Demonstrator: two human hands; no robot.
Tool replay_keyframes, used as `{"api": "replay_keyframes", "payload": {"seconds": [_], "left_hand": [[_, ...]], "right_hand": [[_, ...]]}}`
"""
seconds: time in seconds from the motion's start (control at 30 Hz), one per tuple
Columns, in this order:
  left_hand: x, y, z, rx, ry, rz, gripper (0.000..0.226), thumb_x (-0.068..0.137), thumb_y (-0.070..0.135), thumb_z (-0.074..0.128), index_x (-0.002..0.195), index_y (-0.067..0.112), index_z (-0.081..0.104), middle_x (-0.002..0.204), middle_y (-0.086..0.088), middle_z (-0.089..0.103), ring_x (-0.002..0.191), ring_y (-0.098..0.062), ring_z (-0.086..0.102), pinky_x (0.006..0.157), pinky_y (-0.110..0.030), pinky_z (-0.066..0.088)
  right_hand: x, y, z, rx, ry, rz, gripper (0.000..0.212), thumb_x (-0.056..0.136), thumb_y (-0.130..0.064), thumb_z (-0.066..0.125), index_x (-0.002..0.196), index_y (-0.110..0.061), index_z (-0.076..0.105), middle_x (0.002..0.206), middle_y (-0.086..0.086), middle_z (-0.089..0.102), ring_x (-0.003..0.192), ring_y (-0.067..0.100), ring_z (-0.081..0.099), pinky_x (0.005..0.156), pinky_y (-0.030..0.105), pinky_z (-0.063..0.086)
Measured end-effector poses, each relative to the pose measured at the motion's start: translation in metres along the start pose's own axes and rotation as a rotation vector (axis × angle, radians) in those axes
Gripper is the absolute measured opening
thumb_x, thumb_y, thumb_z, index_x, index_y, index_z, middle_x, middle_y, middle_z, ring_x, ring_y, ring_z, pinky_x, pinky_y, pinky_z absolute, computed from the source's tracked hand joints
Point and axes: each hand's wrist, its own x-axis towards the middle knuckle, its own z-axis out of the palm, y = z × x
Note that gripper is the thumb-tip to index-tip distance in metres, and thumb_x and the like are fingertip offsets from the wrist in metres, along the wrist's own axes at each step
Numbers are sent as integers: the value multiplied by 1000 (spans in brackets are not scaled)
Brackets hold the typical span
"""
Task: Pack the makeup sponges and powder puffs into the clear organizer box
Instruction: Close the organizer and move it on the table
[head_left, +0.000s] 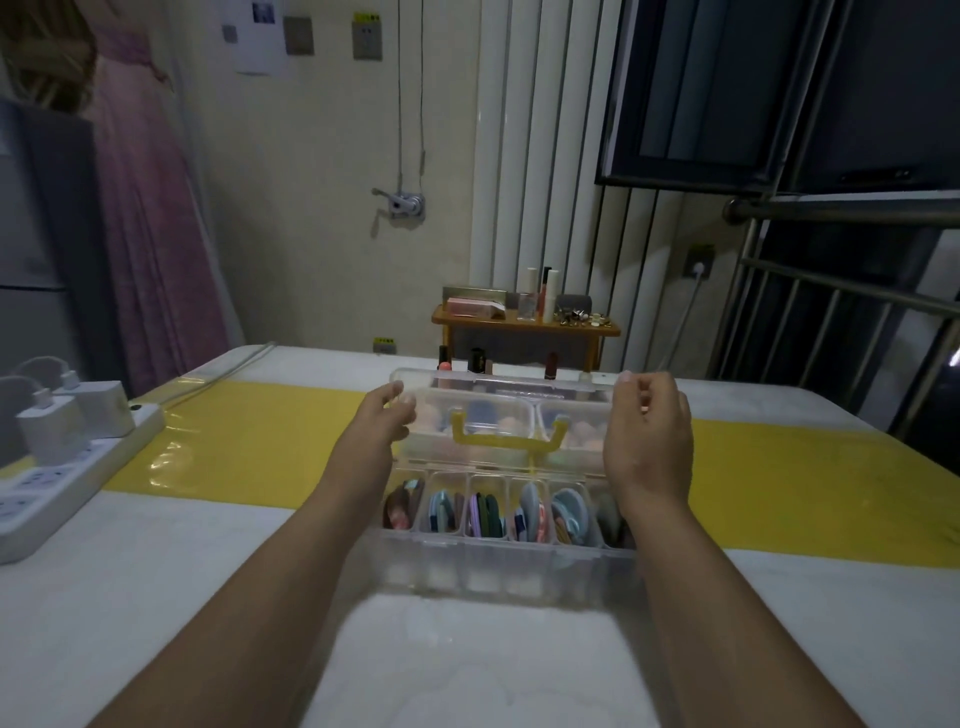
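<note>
the clear organizer box (519, 571) stands on the table (467, 649), its far half lying over a yellow strip (260, 431) that runs across the surface. its clear lid (498, 384) is hinged along the far side and stands partly raised, tilted toward the person, with a yellow handle (506, 441) on its face. the left hand (387, 421) grips the left end of the lid; its fingers (408, 415) are curled and pinch the edge against the thumb. the right hand (649, 436) is at the right end of the lid; one fingertip (626, 378) lies on the upper corner and the other fingers are curled, the back of the hand hiding their contact. the front row of narrow compartments holds powder puffs (488, 514), set upright on edge, several per compartment. makeup sponges (498, 421) show as blurred pinkish shapes through the lid, in the rear compartments. a white power strip (62, 483) with chargers (52, 421) plugged in lies at the left edge of the table. a small wooden shelf (524, 325) behind the box carries cosmetic bottles (540, 296).
</note>
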Motion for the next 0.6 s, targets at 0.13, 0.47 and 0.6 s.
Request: {"api": "replay_keyframes", "payload": {"seconds": [0.13, 0.47, 0.6], "left_hand": [[-7, 8, -6, -124, 23, -13, 44, 102, 52, 31, 99, 21, 62, 101, -8, 67, 93, -23, 58, 73, -35, 41], [-35, 10, -7, -236, 155, -140, 50, 93, 62, 48, 71, 18, 60, 87, -1, 65, 93, -23, 59, 83, -42, 42], [-47, 3, -2, -192, 150, -119, 19, 95, 27, 58, 84, 12, 62, 90, -6, 60, 79, -23, 58, 65, -31, 43]], "right_hand": [[-2, -2, -6, 67, -23, 37, 13, 98, -25, 46, 87, -20, 51, 75, -3, 55, 70, 21, 49, 55, 32, 35], [-30, 5, -31, 75, -140, 122, 28, 93, -17, 52, 73, -1, 65, 73, 14, 61, 66, 22, 48, 57, 34, 35], [-36, 12, -36, 89, -200, 139, 22, 91, -13, 57, 78, -10, 75, 81, 2, 65, 80, 20, 55, 66, 29, 43]]}}
